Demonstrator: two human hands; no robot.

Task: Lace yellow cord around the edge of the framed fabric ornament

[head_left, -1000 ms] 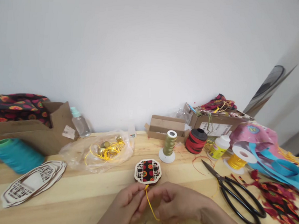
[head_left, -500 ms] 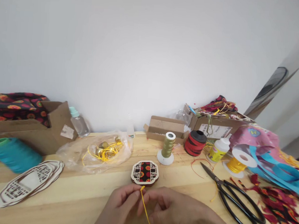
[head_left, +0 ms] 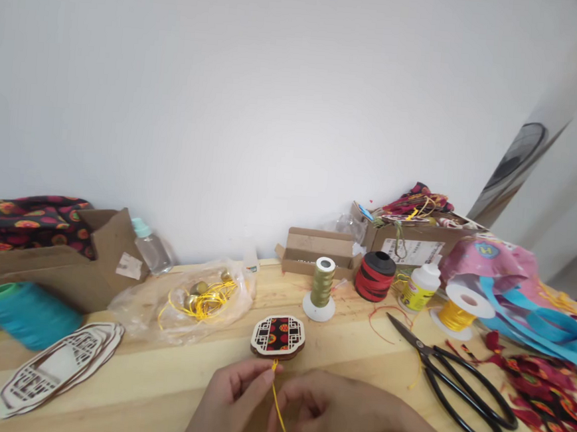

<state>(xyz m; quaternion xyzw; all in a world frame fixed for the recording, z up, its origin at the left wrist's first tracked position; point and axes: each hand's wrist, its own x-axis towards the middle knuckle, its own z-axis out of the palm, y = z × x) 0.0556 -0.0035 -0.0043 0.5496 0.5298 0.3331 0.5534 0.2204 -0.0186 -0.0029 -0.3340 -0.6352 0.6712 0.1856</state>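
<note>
Between the thumb and fingertips of my left hand (head_left: 235,398) a thin yellow cord (head_left: 280,415) is pinched, with a small loop or knot at its top. From there the cord slants down to the right. My right hand (head_left: 336,406) is beside it with loosely curled, blurred fingers; the cord passes in front of them, and I cannot tell whether they grip it. Just beyond my fingertips lies an octagon-like wooden ornament (head_left: 259,337) with a pale fretwork frame and dark patterned fabric in its centre. Whether the cord is attached to it is unclear.
Black-handled scissors (head_left: 455,389) lie on the right by fabric scraps (head_left: 539,395). Behind stand an olive thread spool (head_left: 321,288), red cord spool (head_left: 374,276), glue bottle (head_left: 420,289) and yellow spool (head_left: 461,313). Leftward are a bag of bells (head_left: 202,299), wooden frames (head_left: 56,371) and a teal thread cone (head_left: 31,315).
My right fingers have shifted slightly away from the left fingertips. The view has tilted a little, and the ornament appears slightly lower. My left hand keeps its pinch on the yellow cord.
</note>
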